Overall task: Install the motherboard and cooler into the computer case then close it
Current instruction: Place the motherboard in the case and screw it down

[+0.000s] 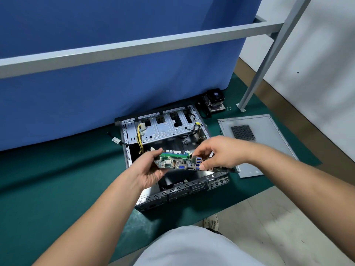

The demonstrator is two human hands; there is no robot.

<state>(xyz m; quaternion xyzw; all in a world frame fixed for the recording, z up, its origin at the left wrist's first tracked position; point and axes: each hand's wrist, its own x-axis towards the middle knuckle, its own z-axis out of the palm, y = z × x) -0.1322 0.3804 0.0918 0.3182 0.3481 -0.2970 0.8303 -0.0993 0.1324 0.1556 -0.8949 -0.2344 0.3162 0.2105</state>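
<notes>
A green motherboard (177, 163) hangs level above the open computer case (167, 131), its port side with blue USB and VGA sockets facing me. My left hand (148, 169) grips its left edge, thumb on top. My right hand (217, 151) pinches the board near the USB ports from above. The case lies on its side on a green mat (57, 179), its drive bays and yellow cables showing at the far end. The black cooler (214, 101) sits on the mat behind the case. The grey side panel (257, 139) lies flat to the right of the case.
A blue cloth screen (115, 73) hangs right behind the case. A grey metal frame bar (134, 47) crosses above, with a post (255, 81) footed on the mat at the right. A few small screws (228, 108) lie beside the cooler. My shoe (211, 222) rests near the mat's edge.
</notes>
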